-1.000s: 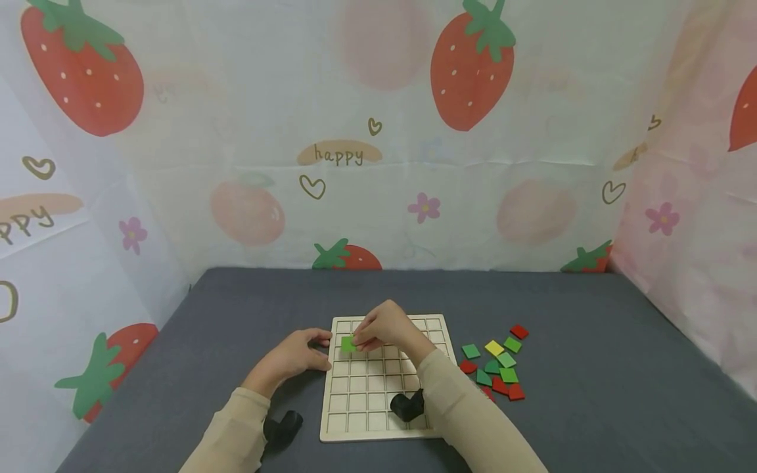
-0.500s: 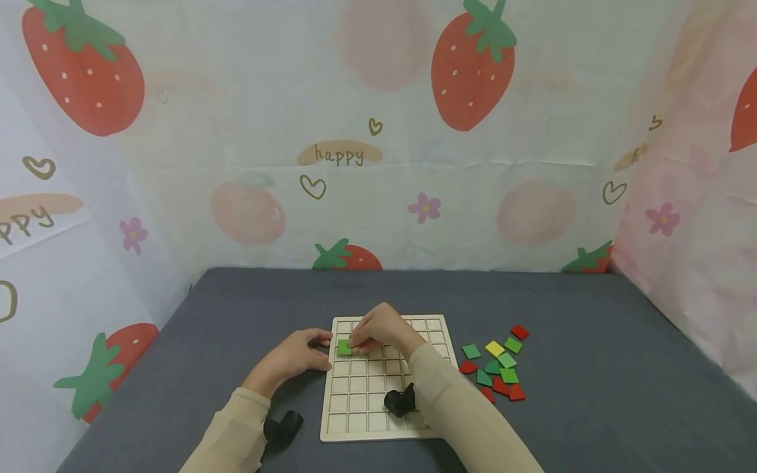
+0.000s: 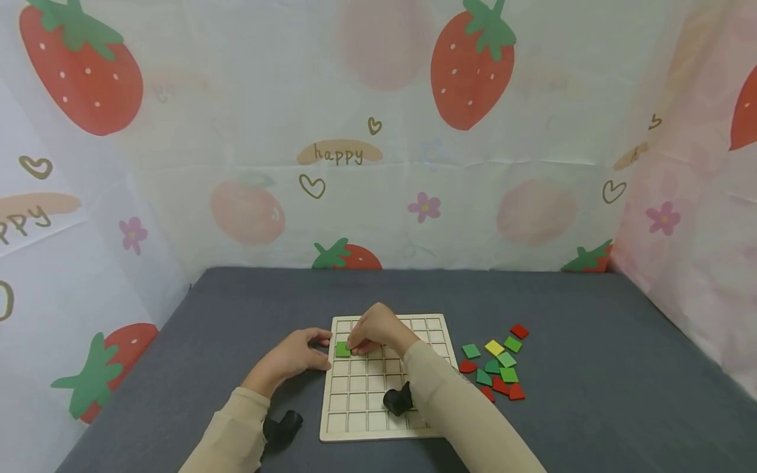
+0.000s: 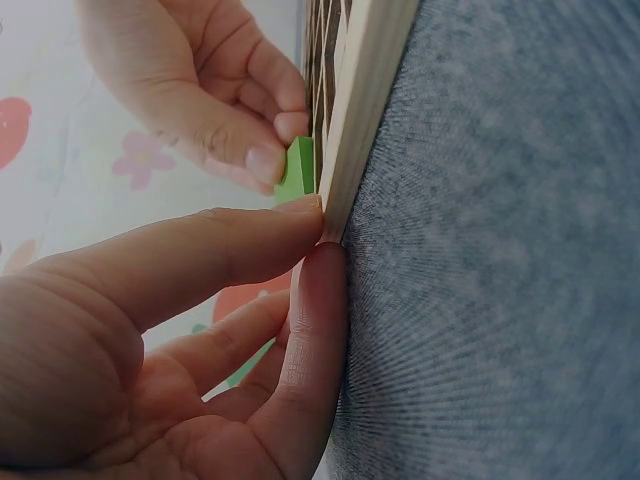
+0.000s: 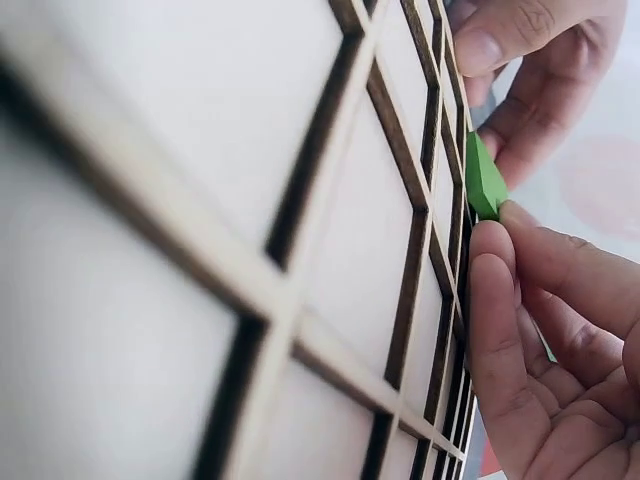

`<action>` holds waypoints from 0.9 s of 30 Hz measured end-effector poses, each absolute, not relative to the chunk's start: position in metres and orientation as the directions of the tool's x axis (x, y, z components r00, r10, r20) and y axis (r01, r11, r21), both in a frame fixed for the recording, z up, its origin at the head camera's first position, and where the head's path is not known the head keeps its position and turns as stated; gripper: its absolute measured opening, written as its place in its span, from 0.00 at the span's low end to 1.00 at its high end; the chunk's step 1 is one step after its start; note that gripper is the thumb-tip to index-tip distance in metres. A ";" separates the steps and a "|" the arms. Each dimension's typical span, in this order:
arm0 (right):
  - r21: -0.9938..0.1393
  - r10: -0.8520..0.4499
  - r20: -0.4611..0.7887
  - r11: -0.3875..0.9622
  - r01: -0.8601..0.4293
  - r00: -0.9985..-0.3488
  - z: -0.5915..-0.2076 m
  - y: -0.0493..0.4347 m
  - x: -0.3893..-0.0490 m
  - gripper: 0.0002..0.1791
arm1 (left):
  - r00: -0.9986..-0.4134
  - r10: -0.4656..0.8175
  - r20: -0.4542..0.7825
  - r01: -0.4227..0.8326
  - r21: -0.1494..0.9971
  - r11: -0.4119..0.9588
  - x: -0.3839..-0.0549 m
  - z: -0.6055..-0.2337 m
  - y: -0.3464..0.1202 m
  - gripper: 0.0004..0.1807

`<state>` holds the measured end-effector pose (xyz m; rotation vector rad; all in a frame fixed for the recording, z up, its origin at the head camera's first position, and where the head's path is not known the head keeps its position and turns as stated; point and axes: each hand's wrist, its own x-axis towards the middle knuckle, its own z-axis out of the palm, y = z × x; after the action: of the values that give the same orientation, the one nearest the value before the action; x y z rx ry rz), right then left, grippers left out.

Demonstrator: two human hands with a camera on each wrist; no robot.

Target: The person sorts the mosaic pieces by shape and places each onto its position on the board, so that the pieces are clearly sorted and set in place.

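Observation:
A pale wooden grid board (image 3: pixel 357 420) lies on the table in the head view. At its left edge is my left hand (image 3: pixel 292 359), thumb and fingertip gripping the rim; the left wrist view shows these fingertips (image 4: pixel 300 225) close together there. My right hand (image 3: pixel 381 328) reaches over the board's upper left part and pinches a green square tile (image 3: pixel 343 349) by its right side. The tile lies over a cell in the left column. In the left wrist view the green tile (image 4: pixel 297 170) stands tilted at the grid, and the right wrist view shows the tile (image 5: pixel 485 180) tilted too.
To the right of the board lie several loose tiles: red (image 3: pixel 519 331), yellow (image 3: pixel 494 348) and green (image 3: pixel 508 375). A black wrist camera (image 3: pixel 397 399) on the right arm hangs over the board; another black wrist camera (image 3: pixel 284 427) is by the left sleeve. A strawberry-print curtain (image 3: pixel 378 197) stands behind.
My right hand has moved slightly left and toward me with the green tile, which now lies lower over the left column. The left hand has stayed at the board's edge.

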<state>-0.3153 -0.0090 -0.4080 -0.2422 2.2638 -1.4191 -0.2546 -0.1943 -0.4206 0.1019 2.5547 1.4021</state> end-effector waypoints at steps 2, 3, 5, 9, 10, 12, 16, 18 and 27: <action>-0.884 -0.379 -0.280 0.459 0.083 -0.882 -0.408 -0.010 -0.315 0.02 | -0.972 0.169 -0.164 -0.047 0.838 0.543 -0.255 -0.420 -0.194 0.35; -0.883 -0.378 -0.280 0.462 0.082 -0.882 -0.408 -0.010 -0.315 0.02 | -0.972 0.170 -0.165 -0.047 0.838 0.544 -0.255 -0.420 -0.194 0.35; -0.880 -0.374 -0.281 0.468 0.082 -0.884 -0.408 -0.011 -0.314 0.03 | -0.970 0.174 -0.168 -0.048 0.838 0.544 -0.254 -0.420 -0.194 0.35; -0.869 -0.351 -0.284 0.487 0.085 -0.892 -0.407 -0.014 -0.313 0.03 | -0.970 0.171 -0.170 -0.052 0.840 0.540 -0.254 -0.421 -0.194 0.35; -0.866 -0.345 -0.284 0.493 0.085 -0.895 -0.407 -0.015 -0.313 0.04 | -0.970 0.172 -0.169 -0.050 0.840 0.540 -0.255 -0.421 -0.194 0.35; -0.857 -0.332 -0.286 0.509 0.084 -0.899 -0.406 -0.017 -0.312 0.04 | -0.970 0.175 -0.167 -0.048 0.843 0.536 -0.255 -0.421 -0.194 0.35; -0.832 -0.307 -0.290 0.548 0.081 -0.906 -0.404 -0.019 -0.311 0.05 | -0.968 0.190 -0.165 -0.040 0.847 0.531 -0.255 -0.423 -0.194 0.35; -0.824 -0.305 -0.283 0.563 0.068 -0.909 -0.403 -0.020 -0.310 0.05 | -0.969 0.185 -0.165 -0.043 0.848 0.529 -0.255 -0.423 -0.195 0.35; -0.845 -0.373 -0.252 0.535 0.015 -0.893 -0.402 -0.011 -0.311 0.01 | -0.971 0.169 -0.169 -0.053 0.840 0.539 -0.254 -0.422 -0.195 0.35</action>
<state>-0.3107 -0.0115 -0.4022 -0.2928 2.3722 -1.3106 -0.2544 -0.1950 -0.4219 0.0972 2.5475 1.4025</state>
